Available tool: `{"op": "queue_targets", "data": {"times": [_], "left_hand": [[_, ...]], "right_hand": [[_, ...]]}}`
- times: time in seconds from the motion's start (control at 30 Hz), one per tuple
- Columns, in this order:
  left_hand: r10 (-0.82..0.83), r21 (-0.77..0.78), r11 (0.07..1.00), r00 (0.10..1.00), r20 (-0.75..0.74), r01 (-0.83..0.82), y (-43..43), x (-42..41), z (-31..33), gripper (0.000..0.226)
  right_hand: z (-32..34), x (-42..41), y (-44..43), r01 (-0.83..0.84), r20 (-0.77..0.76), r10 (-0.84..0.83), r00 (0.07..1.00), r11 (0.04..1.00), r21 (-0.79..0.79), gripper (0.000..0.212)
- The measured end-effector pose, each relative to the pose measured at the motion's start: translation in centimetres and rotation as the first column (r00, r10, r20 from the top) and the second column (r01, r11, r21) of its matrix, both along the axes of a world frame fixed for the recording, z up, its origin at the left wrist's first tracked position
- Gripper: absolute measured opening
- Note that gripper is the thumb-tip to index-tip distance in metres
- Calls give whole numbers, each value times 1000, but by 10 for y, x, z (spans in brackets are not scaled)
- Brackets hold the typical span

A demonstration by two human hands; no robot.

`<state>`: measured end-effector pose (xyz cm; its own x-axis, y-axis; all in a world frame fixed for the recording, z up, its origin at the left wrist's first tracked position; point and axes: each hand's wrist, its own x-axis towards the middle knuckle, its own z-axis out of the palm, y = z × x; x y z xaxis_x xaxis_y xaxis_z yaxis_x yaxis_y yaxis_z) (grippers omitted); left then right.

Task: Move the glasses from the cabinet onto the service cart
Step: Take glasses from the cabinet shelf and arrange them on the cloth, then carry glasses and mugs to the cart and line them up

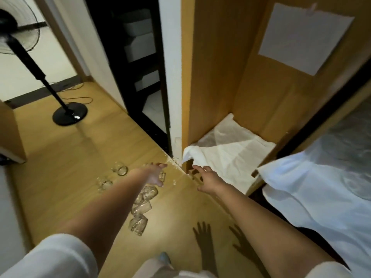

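Pick-up step: left hand [155,175] and right hand [206,179], fingers spread, reach toward the cabinet [210,77]; glasses [140,207] lie on the floor [60,157], left. Next, probably: grasp one.

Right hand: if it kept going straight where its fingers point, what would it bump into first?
Probably the drooping corner of the white cloth on the bottom shelf of the cabinet, just ahead of the right hand; depth is unclear from here.
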<state>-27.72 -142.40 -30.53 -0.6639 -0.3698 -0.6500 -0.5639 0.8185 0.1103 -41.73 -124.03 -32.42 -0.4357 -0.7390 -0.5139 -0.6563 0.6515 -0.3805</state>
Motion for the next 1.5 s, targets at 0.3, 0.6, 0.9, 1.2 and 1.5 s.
{"op": "queue_targets", "data": {"times": [0.3,0.6,0.9,1.2,1.5], "left_hand": [[264,21,964,963,59,-266,-113,134,-21,91],[492,126,862,870,20,-490,-136,172,-45,82],[824,130,554,564,57,-823,-160,198,-47,79],[943,209,321,331,16,-924,-162,173,-91,73],[960,232,268,280,20,-935,-153,160,-182,67]], "right_hand": [[-23,83,-157,-197,63,198,978,980,-20,81],[-51,87,-250,-416,76,410,909,903,107,84],[-57,115,-366,-771,124,762,635,636,38,81],[-91,72,-432,-870,101,865,492,487,71,71],[-176,69,-433,-918,139,908,395,386,89,64]]}}
